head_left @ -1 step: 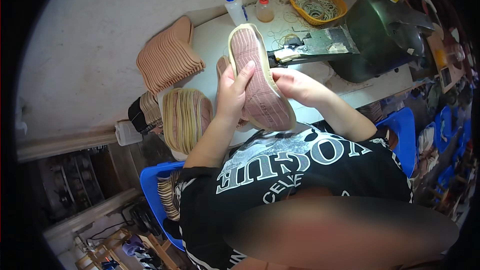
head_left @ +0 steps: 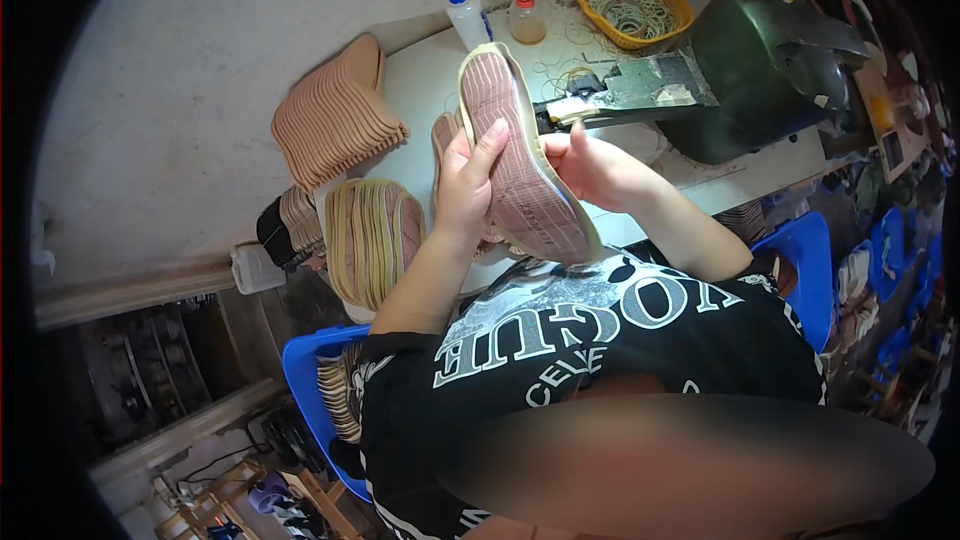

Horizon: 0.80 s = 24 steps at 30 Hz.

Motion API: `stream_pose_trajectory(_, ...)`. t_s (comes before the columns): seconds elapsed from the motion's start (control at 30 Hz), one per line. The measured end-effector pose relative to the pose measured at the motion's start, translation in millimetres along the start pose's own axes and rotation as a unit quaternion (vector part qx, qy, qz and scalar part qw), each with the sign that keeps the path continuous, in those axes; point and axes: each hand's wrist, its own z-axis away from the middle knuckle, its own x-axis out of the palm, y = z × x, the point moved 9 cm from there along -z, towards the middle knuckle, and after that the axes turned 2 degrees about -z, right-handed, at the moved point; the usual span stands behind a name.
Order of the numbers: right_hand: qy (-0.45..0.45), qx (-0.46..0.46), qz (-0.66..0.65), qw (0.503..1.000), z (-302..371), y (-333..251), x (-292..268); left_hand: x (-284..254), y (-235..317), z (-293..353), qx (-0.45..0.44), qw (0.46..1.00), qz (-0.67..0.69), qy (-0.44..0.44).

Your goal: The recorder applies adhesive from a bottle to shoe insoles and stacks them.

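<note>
R hand (head_left: 598,174) thumb raised vs. prev. frame; hand half-open, fingers at R edge of pink striped insole (head_left: 525,165). L hand (head_left: 466,185) closed on insole's L side, thumb on top. Insole tilted, held above white table (head_left: 425,85), before wearer's chest.
</note>
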Motion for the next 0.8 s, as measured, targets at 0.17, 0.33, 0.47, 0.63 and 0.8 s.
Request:
stream_pose_trajectory(0.17, 0.005, -0.007, -0.115, 0.993, -11, 16, -11, 20, -2, -13, 0.051, 0.997, -0.037, -0.036)
stream_pose_trajectory(0.33, 0.043, 0.041, 0.047, 0.997, 0, -2, -33, 14, 4, -13, 0.100, 0.991, -0.083, 0.012)
stream_pose_trajectory(0.47, 0.157, -0.002, 0.199, 0.967, 10, -23, -44, 19, 1, -17, 0.097, 0.986, -0.131, 0.022)
stream_pose_trajectory(0.63, 0.197, -0.085, 0.233, 0.948, 20, -31, -38, 29, 1, -23, 0.107, 0.978, -0.173, 0.039)
stream_pose_trajectory(0.8, 0.195, -0.015, 0.222, 0.955, 29, -9, -40, 14, 1, -58, 0.071, 0.990, -0.108, 0.056)
